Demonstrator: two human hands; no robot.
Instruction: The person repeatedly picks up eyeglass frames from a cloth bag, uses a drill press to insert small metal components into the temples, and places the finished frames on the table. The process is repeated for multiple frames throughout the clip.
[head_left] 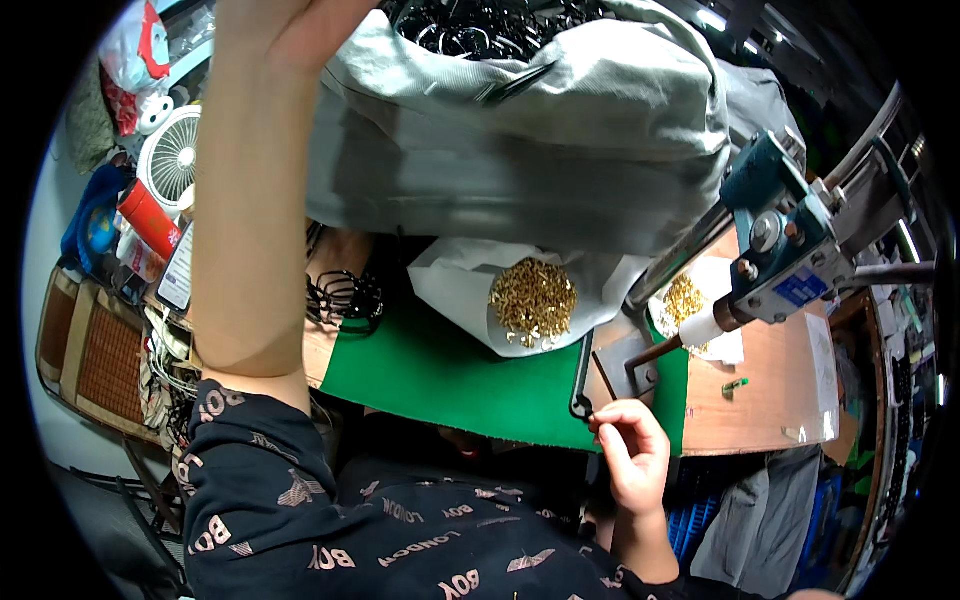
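Note:
My left hand (290, 25) is raised high at the top edge, next to a big grey cloth sack (560, 140) whose open mouth shows several black metal rings; whether the hand grips anything I cannot tell. My right hand (630, 450) is low at the front edge of the green mat (440, 375), fingers pinched on the lower end of a thin black bar-shaped part (581, 375) that lies upright on the mat. A white bag (450, 285) of small brass-coloured pieces (533, 300) sits just beyond it.
A blue-grey press machine (780, 240) stands at the right over a wooden bench (770, 390), with a second pile of brass pieces (684, 298) beneath it. Black rings (345, 298) lie left of the mat. A small white fan (172, 155) and a red can (150, 218) stand far left.

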